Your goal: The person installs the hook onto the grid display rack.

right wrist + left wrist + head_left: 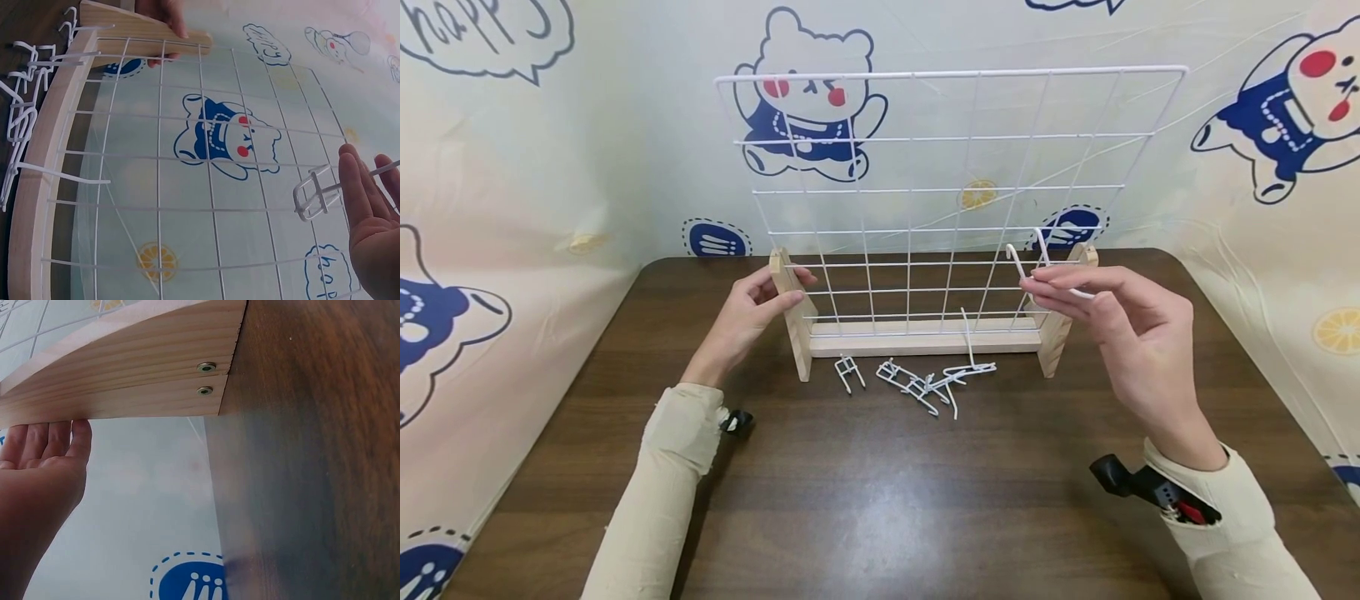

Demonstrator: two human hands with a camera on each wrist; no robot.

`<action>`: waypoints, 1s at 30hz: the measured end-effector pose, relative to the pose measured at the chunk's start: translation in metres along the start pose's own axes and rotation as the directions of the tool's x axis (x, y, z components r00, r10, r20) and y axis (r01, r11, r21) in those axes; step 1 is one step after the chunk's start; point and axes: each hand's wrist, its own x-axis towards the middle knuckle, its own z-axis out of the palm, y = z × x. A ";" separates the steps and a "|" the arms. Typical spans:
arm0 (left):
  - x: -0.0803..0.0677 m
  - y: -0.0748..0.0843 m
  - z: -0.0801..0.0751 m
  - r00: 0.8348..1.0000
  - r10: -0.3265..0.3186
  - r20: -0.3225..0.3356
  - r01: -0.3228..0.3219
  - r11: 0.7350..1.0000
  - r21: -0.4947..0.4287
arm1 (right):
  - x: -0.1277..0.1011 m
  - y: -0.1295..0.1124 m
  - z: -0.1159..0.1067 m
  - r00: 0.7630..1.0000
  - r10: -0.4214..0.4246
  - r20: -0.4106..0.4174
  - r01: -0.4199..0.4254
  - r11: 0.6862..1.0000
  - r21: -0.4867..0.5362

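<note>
From where I stood, I could read "happy" in dark handwritten letters inside a speech bubble [482,37] on the patterned backdrop [640,167], upper left of the head view, cut by the top edge. In the right wrist view, a lower-right bubble [328,272] showed "hap"; the upper bubble [267,45], right of centre, was too small to read.

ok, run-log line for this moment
left hand: grips tapered pale wooden side panel; right hand: pinches white pronged wire hook; rectangular white wire grid: standing; loose white wire hooks: on brown tabletop
</note>
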 end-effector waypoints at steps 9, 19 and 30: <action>-0.001 0.001 0.000 1.000 -0.012 -0.011 0.012 1.000 0.006 | 0.000 -0.004 0.005 0.999 -0.035 -0.006 0.034 0.995 -0.093; 0.001 -0.001 0.002 1.000 0.008 -0.016 -0.009 1.000 -0.029 | 0.003 -0.004 0.004 0.990 -0.098 -0.097 0.097 0.995 -0.019; 0.000 -0.002 0.001 1.000 -0.005 -0.011 0.005 1.000 -0.009 | 0.008 -0.003 -0.001 0.979 -0.133 -0.153 0.129 0.991 -0.035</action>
